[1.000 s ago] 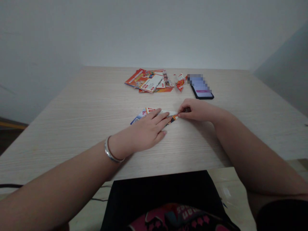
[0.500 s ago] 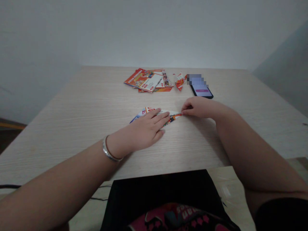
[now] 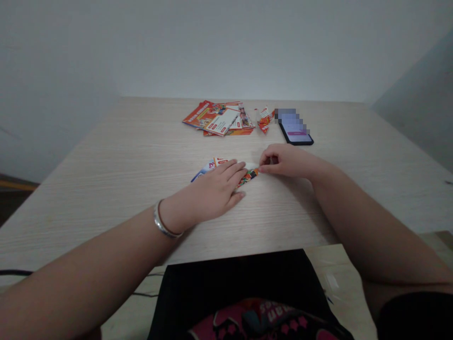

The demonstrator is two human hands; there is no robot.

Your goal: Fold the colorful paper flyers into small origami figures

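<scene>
A folded printed paper sheet, coloured white, blue and orange, lies flat on the pale wood-grain table. Across it rests my left hand, palm down with fingers stretched out, covering its middle. A silver bangle circles the left wrist. At the paper's right-hand tip, my right hand pinches the edge between thumb and fingers. The exact fold there is hidden by the fingertips.
Toward the back lies a stack of red and white leaflets. Beside it are a crumpled piece of red and white paper and a phone with a lit screen. A wall stands behind the table.
My right hand has moved a little left with the paper's pointed end, which now looks shorter. My left hand stays pressed on the sheet, its fingers shifted slightly.
</scene>
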